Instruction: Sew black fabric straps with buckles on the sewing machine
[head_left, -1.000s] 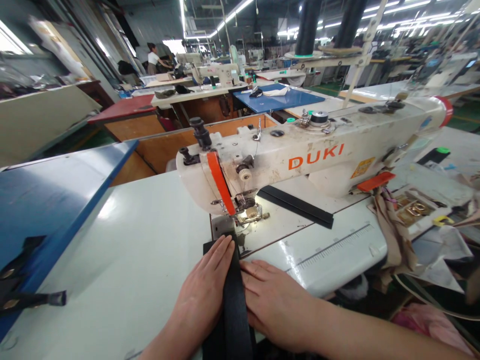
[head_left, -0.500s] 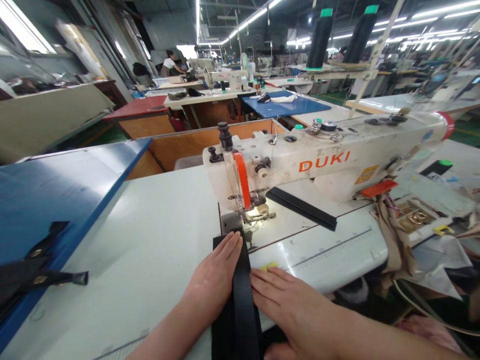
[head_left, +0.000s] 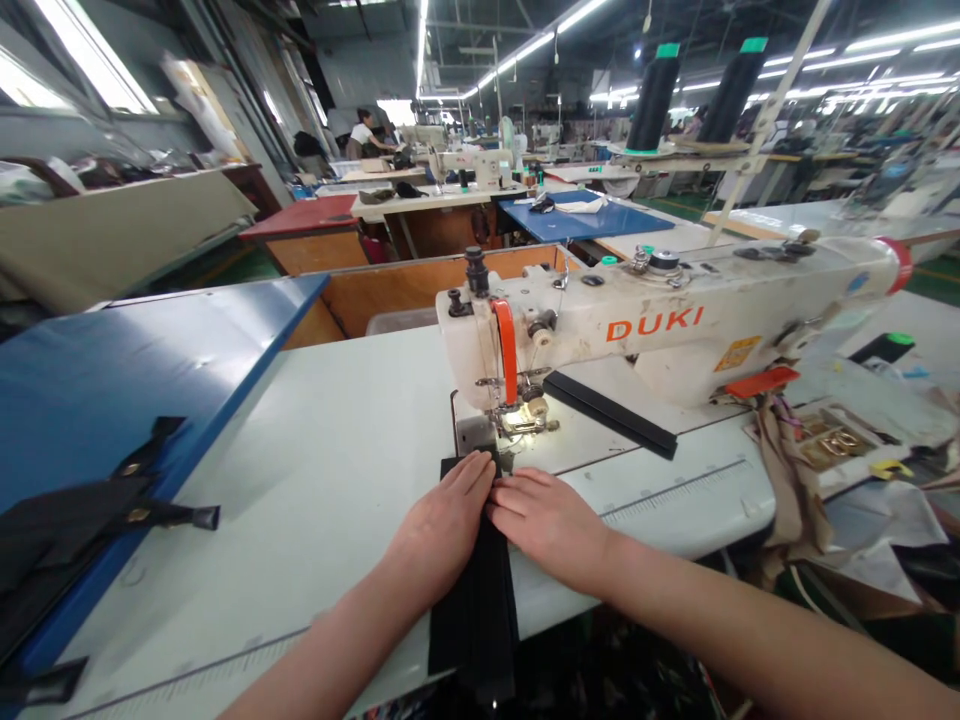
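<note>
One long, flat black strip point(head_left: 489, 610): left hand point(head_left: 448, 515) lies flat on it, fingers together; right hand point(head_left: 553, 525) touches its right edge, fingers together, thumb hidden; any pinch, cannot tell. Strip lies on smooth pale tabletop point(head_left: 360, 430), far end near white, orange-lettered sewing machine point(head_left: 720, 305).

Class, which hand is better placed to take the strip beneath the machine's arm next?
Likely the right hand: it is nearer the strip, while the left hand lies farther left on the black piece.
</note>
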